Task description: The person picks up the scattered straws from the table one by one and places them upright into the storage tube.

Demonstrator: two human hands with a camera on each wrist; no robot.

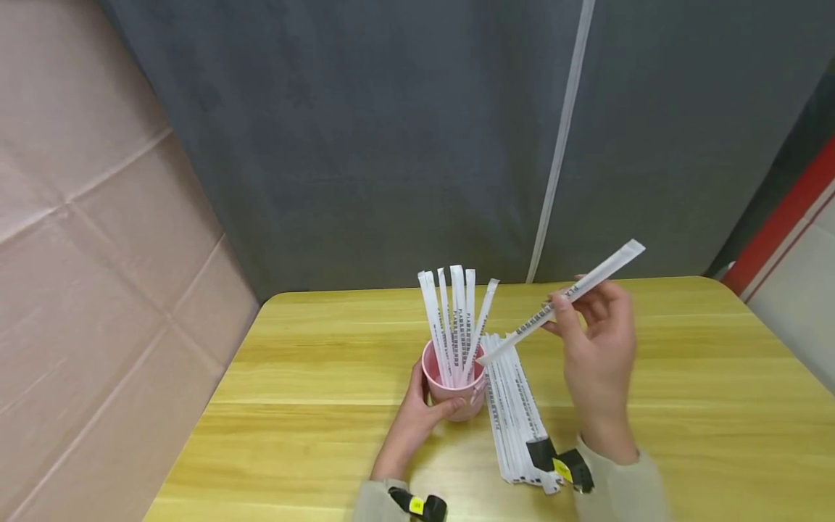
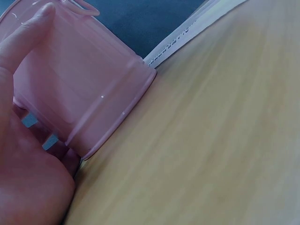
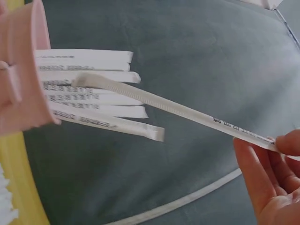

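A small pink bucket-shaped cup (image 1: pixel 466 407) stands upright on the table, and my left hand (image 1: pixel 417 422) grips its side, thumb across the front. Several paper-wrapped straws (image 1: pixel 458 319) with printed wrappers lean inside it. Between thumb and fingers, my right hand (image 1: pixel 599 348) pinches another wrapped straw (image 3: pixel 173 107) near its middle. That straw slants down to the left, its lower end by the cup's rim; whether it touches the rim I cannot tell. A pile of wrapped straws (image 1: pixel 515 413) lies just right of the cup, partly hidden by the right wrist's strap.
Everything stands on a yellow wood-grain table (image 1: pixel 313 391). Behind its far edge hangs a dark grey curtain (image 1: pixel 378 159) with a pale vertical strip. A light pinkish wall covering (image 1: pixel 98 290) rises on the left. At the far right is a red edge (image 1: pixel 783 225).
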